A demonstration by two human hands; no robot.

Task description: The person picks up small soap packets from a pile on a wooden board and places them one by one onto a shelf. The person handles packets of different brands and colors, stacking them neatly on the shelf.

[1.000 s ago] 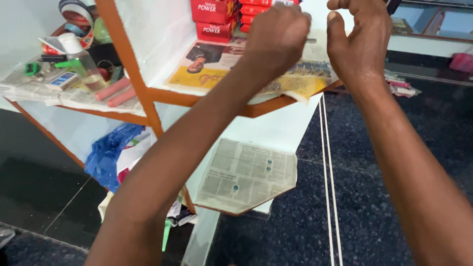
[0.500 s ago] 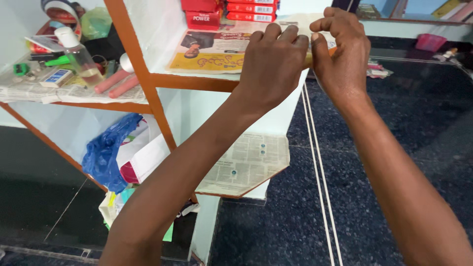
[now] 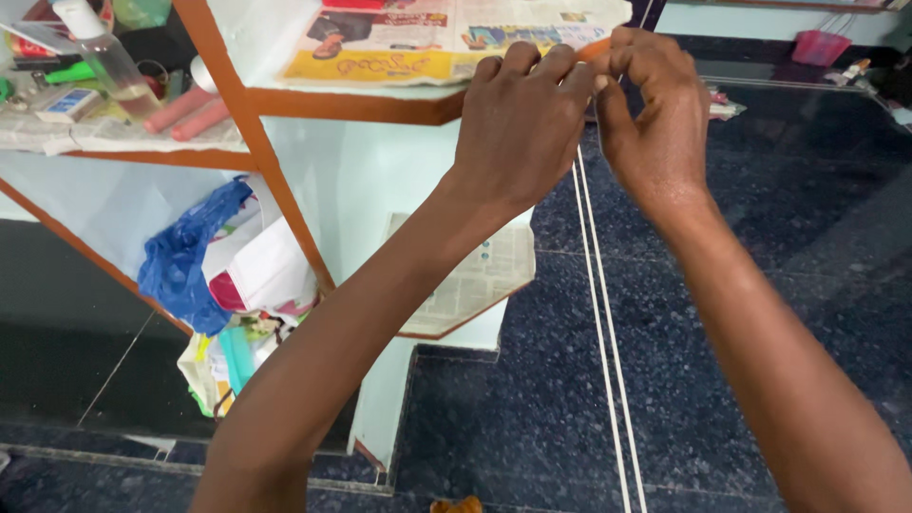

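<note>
A white shelving unit with orange-brown edging is standing at the left, its panels catching soft, even daylight. Newspaper is lining a lower shelf that is jutting out to a cut corner. A dark, speckled stone floor is stretching off to the right and far side, shining faintly. 2 thin white lines are running across it from far to near. At the far right, a pale wall base is meeting the floor.
</note>
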